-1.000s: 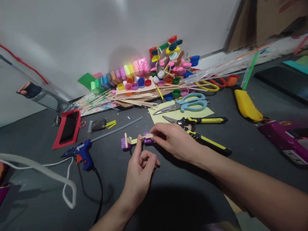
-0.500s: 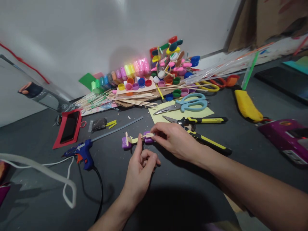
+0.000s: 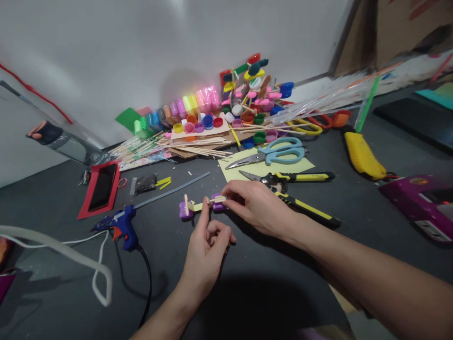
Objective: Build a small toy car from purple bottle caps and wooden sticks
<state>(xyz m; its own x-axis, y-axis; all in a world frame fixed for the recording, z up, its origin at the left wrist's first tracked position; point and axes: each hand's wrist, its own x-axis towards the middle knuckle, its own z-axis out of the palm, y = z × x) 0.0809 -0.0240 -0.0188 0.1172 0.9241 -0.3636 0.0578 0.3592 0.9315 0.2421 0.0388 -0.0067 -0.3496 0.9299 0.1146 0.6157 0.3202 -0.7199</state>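
A small craft piece lies on the dark table, made of two purple blocks joined by a pale yellow strip. On its left purple block a short wooden stick stands upright. Short wooden sticks lie across the right purple block. My right hand pinches the right end of these sticks between thumb and fingers. With its index finger stretched out, my left hand touches the left end of the sticks; its other fingers are loosely curled and grip nothing.
Left of the hands lies a blue glue gun with its cord. Pruning shears and blue-handled scissors are close beyond my right hand. Paint pots, skewers and a yellow cutter lie farther back.
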